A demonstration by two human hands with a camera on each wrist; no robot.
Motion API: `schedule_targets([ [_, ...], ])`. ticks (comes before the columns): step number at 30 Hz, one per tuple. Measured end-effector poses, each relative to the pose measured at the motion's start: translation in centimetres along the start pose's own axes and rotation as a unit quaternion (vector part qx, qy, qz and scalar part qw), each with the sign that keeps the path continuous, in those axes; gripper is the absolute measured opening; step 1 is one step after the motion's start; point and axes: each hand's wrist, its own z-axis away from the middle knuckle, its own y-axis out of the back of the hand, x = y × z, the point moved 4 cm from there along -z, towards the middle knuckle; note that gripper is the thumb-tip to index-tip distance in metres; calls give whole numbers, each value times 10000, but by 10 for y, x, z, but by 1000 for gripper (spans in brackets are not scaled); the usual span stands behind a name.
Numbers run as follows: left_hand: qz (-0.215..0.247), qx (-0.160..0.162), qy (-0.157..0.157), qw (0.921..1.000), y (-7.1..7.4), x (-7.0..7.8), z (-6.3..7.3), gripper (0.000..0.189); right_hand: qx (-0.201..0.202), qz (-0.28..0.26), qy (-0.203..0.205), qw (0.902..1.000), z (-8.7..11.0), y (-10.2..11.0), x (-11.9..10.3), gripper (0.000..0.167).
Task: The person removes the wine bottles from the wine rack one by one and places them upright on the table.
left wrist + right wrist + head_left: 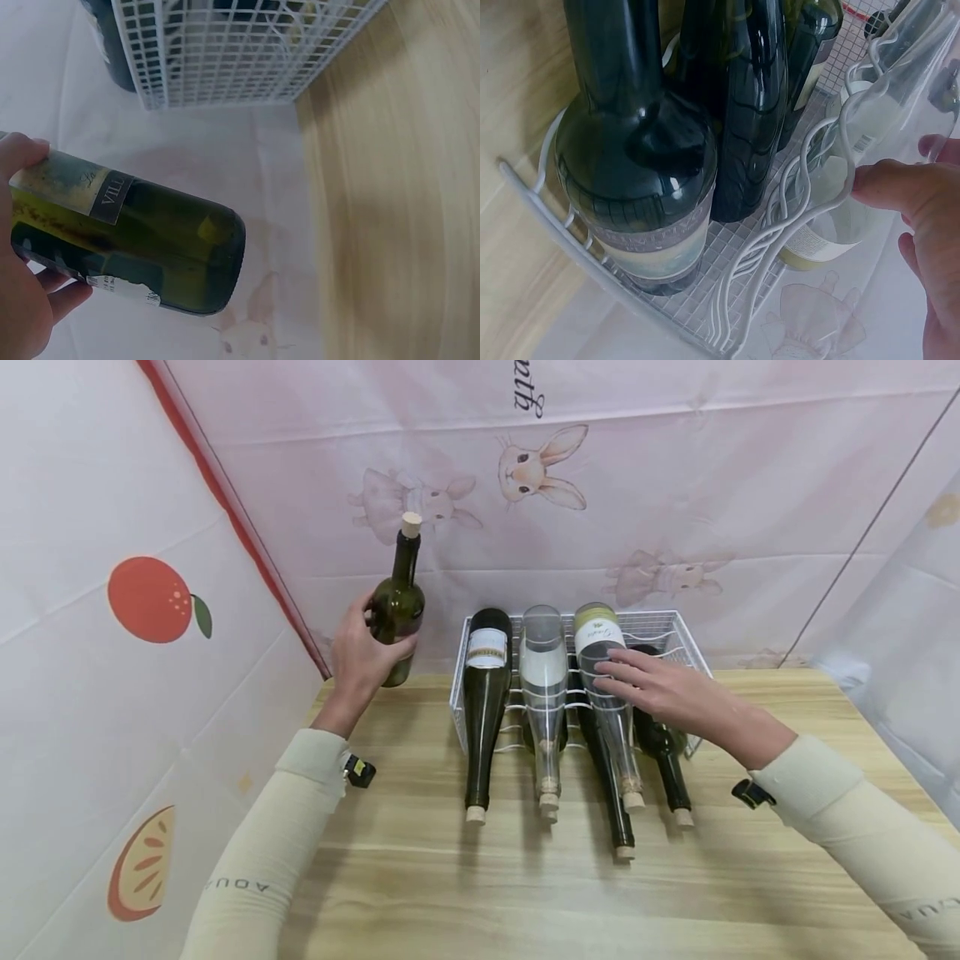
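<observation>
My left hand (360, 652) grips a dark green wine bottle (399, 602) with a cork in its neck, left of the white wire rack (693, 647). The bottle stands nearly upright in the air, neck up. In the left wrist view its base and torn label show. My right hand (671, 693) lies over a clear bottle (597, 631) with a green-and-white label on the rack's upper tier, fingers extended. In the right wrist view, the thumb (889, 187) is at the rack's wavy wire; contact with the bottle is partly hidden.
Beside the clear bottle lie another clear bottle (543, 652) and a dark bottle (483, 718) on the upper tier. Several corked bottles lie below, including a dark one (667, 752) at right. Necks jut over the wooden table (525, 902). A printed cloth wall (300, 485) stands behind.
</observation>
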Motion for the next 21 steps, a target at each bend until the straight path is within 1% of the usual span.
schedule_targets([
  [3, 76, -32, 190, 9998, -2, -10, 2, 90, -123, 8, 18, 9999, -1, -1, 1, 81],
  [7, 141, -3, 509, 9986, -4, -27, 2, 91, -463, 87, 14, 9989, -5, -5, 3, 90],
  [15, 298, 161, 1224, 9919, -4, -56, 2, 93, -1178, 477, -9, 9919, -9, -12, 7, 101],
  [18, 267, 241, 1401, 9895, -3, -66, 2, 93, -1317, 508, -14, 9900, -11, -14, 8, 102],
  [21, 215, 342, 1484, 9881, -3, -74, 2, 93, -1356, 576, -7, 9891, -13, -16, 10, 101],
])
